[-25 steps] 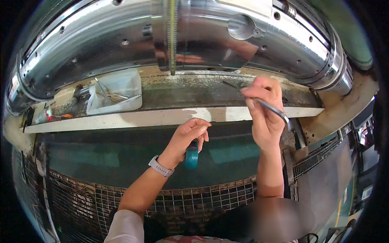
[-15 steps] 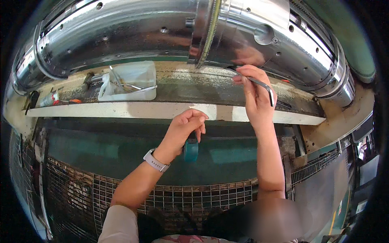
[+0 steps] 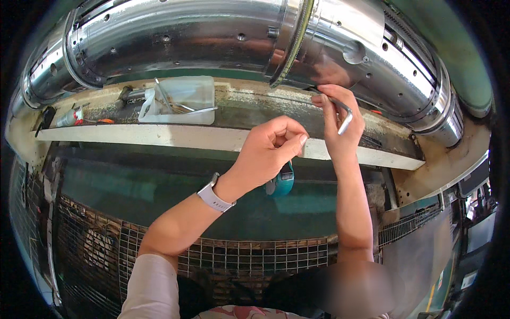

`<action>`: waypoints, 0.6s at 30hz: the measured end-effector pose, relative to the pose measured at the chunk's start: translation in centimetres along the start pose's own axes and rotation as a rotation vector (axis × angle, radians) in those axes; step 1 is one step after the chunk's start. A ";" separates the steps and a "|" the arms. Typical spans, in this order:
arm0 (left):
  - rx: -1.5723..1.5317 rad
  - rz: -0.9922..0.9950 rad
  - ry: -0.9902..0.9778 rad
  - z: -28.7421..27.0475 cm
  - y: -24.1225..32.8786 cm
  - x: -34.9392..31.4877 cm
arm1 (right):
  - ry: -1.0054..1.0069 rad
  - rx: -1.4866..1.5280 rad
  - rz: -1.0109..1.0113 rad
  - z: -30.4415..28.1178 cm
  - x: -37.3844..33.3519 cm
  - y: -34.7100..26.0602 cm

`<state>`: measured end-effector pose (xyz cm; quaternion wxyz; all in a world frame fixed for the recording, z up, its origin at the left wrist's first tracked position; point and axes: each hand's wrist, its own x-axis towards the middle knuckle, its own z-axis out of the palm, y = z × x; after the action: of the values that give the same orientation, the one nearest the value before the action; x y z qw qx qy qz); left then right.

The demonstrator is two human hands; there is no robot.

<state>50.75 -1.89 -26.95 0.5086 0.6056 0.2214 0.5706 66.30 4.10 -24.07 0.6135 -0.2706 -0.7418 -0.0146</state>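
Observation:
My right hand (image 3: 344, 139) is closed around an L-shaped hex key (image 3: 346, 123), just below a large polished metal cylinder (image 3: 207, 53). The bent end of the key sticks out near my palm; its far end is hard to make out by the fingers. My left hand (image 3: 265, 151) is closed, thumb and fingertips pressed together in front of the pale ledge (image 3: 180, 136). Beneath it hangs a teal roll (image 3: 285, 182), which looks like a roll of tape. The fingers hide how the roll is held.
On the ledge, a translucent plastic bin (image 3: 186, 101) holds several metal tools. A small white container (image 3: 69, 118) and an orange item (image 3: 106, 121) lie farther left. The cylinder spans the far side, with a raised band (image 3: 292, 48). Wire mesh (image 3: 255, 258) lies below my arms.
My left hand has moved up and to the right, toward my right hand, with the teal roll. The hex key has turned slightly in my right hand. The view has shifted a little.

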 end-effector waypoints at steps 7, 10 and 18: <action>0.176 0.128 0.023 0.6 0.0 -0.4 | -0.027 -0.055 0.041 0.3 0.1 -0.2; 0.185 0.179 0.023 0.8 0.2 -0.1 | -0.009 -0.101 -0.005 0.7 -0.1 0.3; 0.401 0.617 0.160 2.0 1.7 2.9 | 0.102 -0.220 -0.151 1.4 0.7 0.8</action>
<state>52.82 -0.81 -23.76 0.1652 0.6850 0.1749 0.6877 65.35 5.56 -23.98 0.6141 -0.2787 -0.7218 -0.1557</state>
